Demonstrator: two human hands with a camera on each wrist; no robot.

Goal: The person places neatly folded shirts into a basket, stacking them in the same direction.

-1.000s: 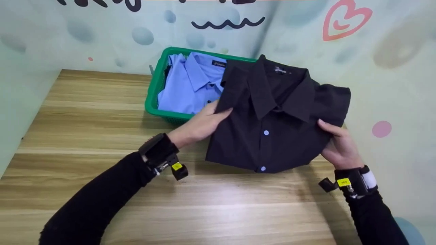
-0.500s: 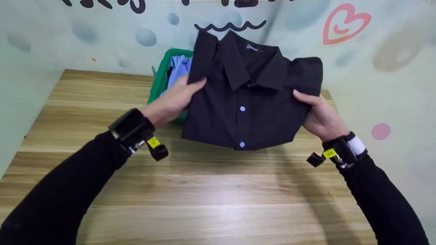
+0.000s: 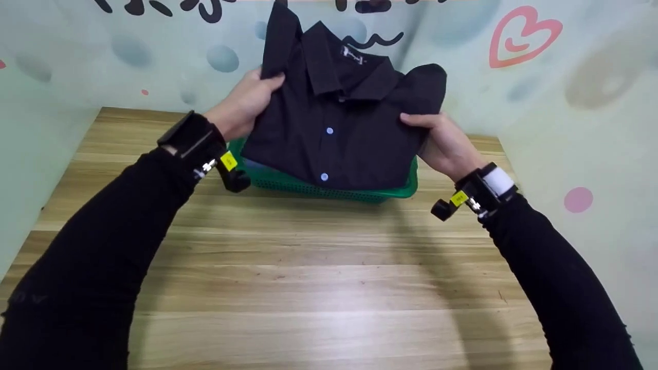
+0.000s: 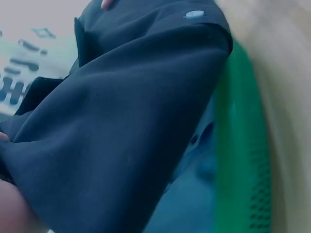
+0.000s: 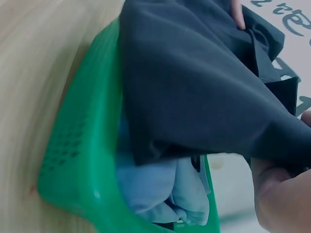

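Note:
A folded black shirt [image 3: 339, 133] with a collar and pale buttons hangs over the green basket [image 3: 406, 187], tilted with its collar end up. My left hand [image 3: 247, 100] pinches its left side, thumb in front and the other fingers hidden behind the cloth. At the opposite side my right hand [image 3: 447, 141] grips it the same way. Under the black shirt, a light blue shirt [image 5: 150, 184] lies inside the basket, as the right wrist view shows; most of it is covered in the head view.
The basket stands on a wooden table [image 3: 308, 288] near the back wall [image 3: 555, 123], which carries printed lettering and a red heart. A camera is strapped to each wrist.
Both hands have carried the black shirt left and toward the back wall, from the basket's right side to above it. The blue shirt is now mostly hidden in the head view.

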